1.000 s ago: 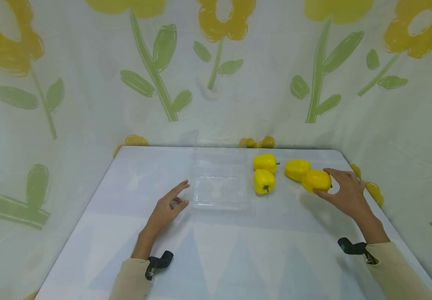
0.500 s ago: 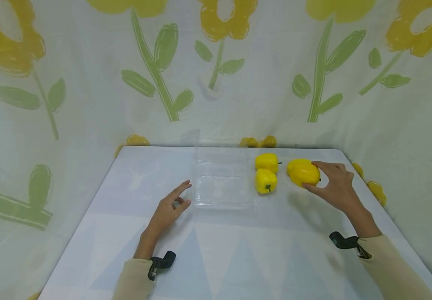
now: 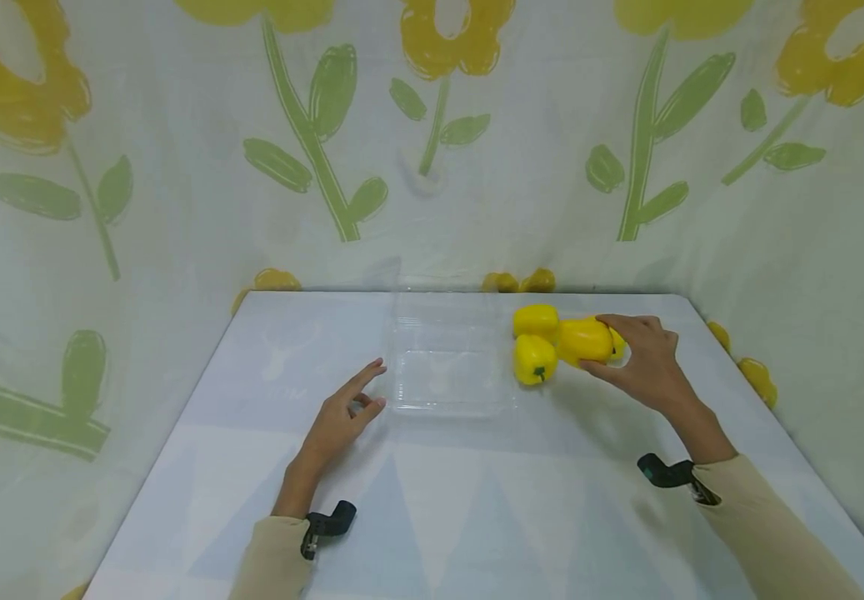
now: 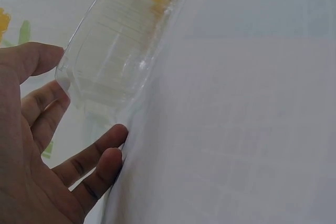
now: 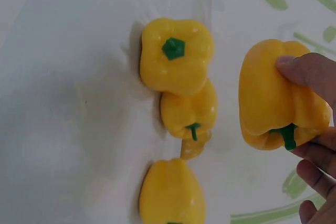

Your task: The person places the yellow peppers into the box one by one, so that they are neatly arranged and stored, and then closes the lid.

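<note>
My right hand (image 3: 645, 362) holds a yellow bell pepper (image 3: 584, 340) between thumb and fingers, clear of the table in the right wrist view. Its green stem points toward the palm side. Two more bell peppers, a back one (image 3: 536, 320) and a front one (image 3: 534, 360), sit together just left of it. Another bell pepper (image 3: 618, 343) lies partly hidden behind the held one. Beside the left edge of a clear plastic container (image 3: 446, 407), my left hand (image 3: 337, 425) has its thumb and fingers spread. In the left wrist view, those fingertips are right at the container's corner (image 4: 79, 72).
The white table (image 3: 432, 517) carries a pale blue triangle print. A light cloth (image 3: 506, 217) with printed yellow flowers and green leaves hangs behind it and along both sides. The container's raised clear lid (image 3: 442, 308) stands toward the back edge.
My right hand has carried the held bell pepper leftward, past the one lying behind it and up to the pair near the container. The left hand keeps its place.
</note>
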Motion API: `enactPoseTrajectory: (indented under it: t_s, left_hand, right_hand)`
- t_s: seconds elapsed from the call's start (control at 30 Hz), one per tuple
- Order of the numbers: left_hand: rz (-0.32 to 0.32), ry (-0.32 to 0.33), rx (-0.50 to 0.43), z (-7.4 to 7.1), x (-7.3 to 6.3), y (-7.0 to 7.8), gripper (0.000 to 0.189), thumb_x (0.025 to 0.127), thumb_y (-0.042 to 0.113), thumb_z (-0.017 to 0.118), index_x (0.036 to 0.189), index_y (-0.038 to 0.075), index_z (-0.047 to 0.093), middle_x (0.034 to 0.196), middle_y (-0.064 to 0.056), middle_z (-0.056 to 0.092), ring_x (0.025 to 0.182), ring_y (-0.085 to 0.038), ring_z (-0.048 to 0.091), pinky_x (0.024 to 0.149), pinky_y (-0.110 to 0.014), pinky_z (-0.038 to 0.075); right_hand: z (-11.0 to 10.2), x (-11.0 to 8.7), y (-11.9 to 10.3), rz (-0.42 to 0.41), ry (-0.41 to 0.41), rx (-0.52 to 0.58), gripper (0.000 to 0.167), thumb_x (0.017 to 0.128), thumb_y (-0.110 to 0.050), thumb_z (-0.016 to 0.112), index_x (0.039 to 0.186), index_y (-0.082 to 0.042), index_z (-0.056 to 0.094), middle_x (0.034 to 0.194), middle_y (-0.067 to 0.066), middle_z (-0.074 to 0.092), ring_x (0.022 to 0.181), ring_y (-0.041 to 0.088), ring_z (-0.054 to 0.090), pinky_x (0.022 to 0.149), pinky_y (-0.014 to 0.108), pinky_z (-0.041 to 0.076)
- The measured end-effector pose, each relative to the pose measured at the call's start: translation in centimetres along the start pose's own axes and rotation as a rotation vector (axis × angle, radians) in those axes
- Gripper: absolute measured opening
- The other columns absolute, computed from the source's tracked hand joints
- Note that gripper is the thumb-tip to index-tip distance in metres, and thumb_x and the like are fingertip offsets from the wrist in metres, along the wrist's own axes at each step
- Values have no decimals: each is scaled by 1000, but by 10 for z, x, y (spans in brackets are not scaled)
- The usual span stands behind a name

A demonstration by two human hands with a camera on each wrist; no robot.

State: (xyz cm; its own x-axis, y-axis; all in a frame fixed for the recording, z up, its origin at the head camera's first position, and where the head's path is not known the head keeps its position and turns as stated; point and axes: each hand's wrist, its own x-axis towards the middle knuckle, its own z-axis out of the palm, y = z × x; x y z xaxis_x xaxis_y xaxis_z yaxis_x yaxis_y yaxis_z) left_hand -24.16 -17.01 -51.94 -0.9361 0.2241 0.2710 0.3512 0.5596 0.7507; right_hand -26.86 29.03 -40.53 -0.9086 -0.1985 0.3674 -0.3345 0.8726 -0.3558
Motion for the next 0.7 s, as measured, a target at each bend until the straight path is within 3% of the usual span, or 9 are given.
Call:
enactPoseTrajectory:
  t_s: [0.7]
  left_hand:
    - [19, 7, 14, -1, -1, 4, 54, 100, 25, 63, 151, 19, 47, 159, 7, 37, 93, -17, 62, 72, -33, 51]
  right_hand:
    - [30, 23, -45, -120, 9, 67, 74, 74, -31, 90, 134, -3, 60, 128, 18, 64, 113, 37, 44, 88, 60, 25]
